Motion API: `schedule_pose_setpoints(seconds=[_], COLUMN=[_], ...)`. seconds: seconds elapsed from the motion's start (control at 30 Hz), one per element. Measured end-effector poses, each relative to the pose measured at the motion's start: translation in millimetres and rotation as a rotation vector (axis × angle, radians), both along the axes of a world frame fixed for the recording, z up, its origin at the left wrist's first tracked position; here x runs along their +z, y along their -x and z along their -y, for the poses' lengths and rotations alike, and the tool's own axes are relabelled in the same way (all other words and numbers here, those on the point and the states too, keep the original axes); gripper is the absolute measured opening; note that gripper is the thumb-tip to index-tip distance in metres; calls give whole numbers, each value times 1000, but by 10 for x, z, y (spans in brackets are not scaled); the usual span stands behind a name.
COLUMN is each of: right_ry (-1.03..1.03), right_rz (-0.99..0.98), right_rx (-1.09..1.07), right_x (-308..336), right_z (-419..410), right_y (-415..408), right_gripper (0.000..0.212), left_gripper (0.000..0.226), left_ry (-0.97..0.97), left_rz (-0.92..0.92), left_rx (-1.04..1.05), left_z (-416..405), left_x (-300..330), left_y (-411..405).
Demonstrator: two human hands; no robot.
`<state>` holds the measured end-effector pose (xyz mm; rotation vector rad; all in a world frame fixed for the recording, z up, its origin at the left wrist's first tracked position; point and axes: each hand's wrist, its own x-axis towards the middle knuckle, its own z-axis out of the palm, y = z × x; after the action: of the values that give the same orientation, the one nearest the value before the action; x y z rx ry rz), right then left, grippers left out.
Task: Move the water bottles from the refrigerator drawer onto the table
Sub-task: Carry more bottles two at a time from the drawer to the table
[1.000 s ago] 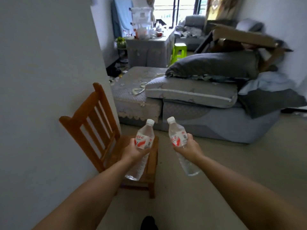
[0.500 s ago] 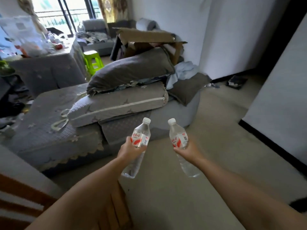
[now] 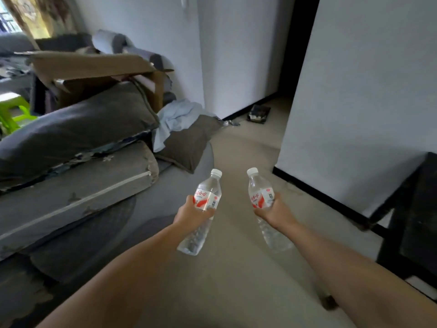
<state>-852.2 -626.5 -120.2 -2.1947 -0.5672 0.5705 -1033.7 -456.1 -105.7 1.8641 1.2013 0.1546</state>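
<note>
Two clear water bottles with white caps and red-and-white labels are carried in front of me over the beige floor. My left hand (image 3: 190, 213) grips the left bottle (image 3: 208, 197) round its middle, cap tilted up and to the right. My right hand (image 3: 275, 210) grips the right bottle (image 3: 260, 194) the same way, cap tilted up and to the left. The bottles are a short gap apart. A dark table (image 3: 416, 209) shows at the right edge. No refrigerator is in view.
A grey sofa (image 3: 165, 197) piled with cushions (image 3: 78, 129), a cardboard box (image 3: 94, 67) and light blue cloth fills the left. A white wall corner (image 3: 354, 114) with a black skirting stands at the right. A green stool (image 3: 14, 110) is far left.
My view has swung right: the wooden chair and cluttered far table have left the frame, and the wall corner and dark table have come in. Both hands still hold their bottles.
</note>
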Motion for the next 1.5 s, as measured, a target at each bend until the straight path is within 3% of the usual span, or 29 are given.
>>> schedule_pose_setpoints(seconds=[0.3, 0.5, 0.77, 0.9, 1.07, 1.2, 1.33, 1.5], right_ry=[-23, 98, 31, 11, -6, 39, 68, -9], right_rz=[28, 33, 9, 3, -78, -129, -113, -129], right_rx=[-212, -345, -634, -775, -905, -1020, -1138, -1278], right_x=[171, 146, 267, 381, 330, 322, 247, 246], right_z=[85, 151, 44, -18, 180, 471, 936, 1727], right_y=[-1505, -2219, -3195, -3625, -3882, -4060, -4357, -4904], right_gripper=[59, 56, 59, 70, 64, 47, 70, 76], left_gripper=[65, 60, 60, 61, 55, 56, 59, 67], left_ry=[4, 5, 100, 57, 27, 42, 48, 49], left_rz=[56, 64, 152, 134, 109, 78, 60, 70], left_rx=[-196, -383, -684, -843, -938, -1062, -1173, -1318], left_z=[-206, -337, -621, -711, -410, 2, 594, 1480], left_x=[31, -30, 48, 193, 198, 107, 88, 108], left_y=[-1948, -3113, -4815, -5628, -6252, -6646, -7070, -7743])
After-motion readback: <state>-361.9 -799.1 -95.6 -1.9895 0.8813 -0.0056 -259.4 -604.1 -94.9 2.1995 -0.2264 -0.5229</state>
